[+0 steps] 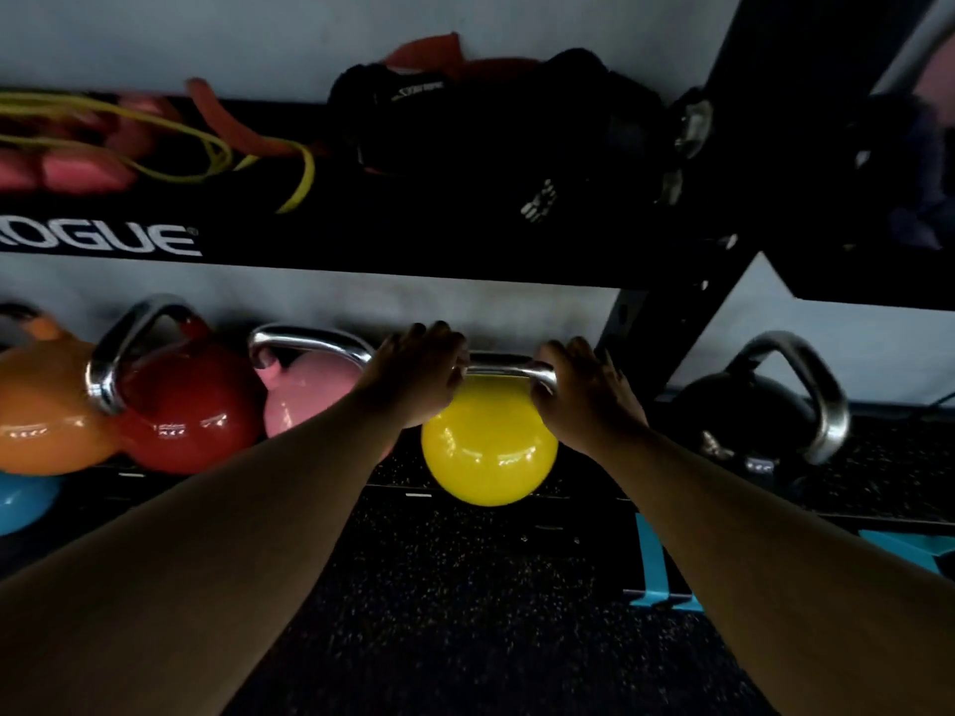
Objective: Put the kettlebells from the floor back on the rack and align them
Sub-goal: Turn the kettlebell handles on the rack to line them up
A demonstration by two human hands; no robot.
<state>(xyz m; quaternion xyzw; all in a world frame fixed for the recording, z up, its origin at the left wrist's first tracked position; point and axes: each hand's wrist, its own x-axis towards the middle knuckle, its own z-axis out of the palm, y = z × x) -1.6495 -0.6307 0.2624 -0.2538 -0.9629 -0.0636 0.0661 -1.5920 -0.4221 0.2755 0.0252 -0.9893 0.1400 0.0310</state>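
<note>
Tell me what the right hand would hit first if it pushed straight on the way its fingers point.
Probably the black rack upright just beyond the right hand, or else the pale wall behind; depth is unclear.

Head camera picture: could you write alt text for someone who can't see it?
Two bare hands, left hand and right hand, grip the chrome handle of a yellow kettlebell at a dark rack's lower shelf. Pink, red and orange kettlebells sit in a row to its left, a black kettlebell to its right.
</note>
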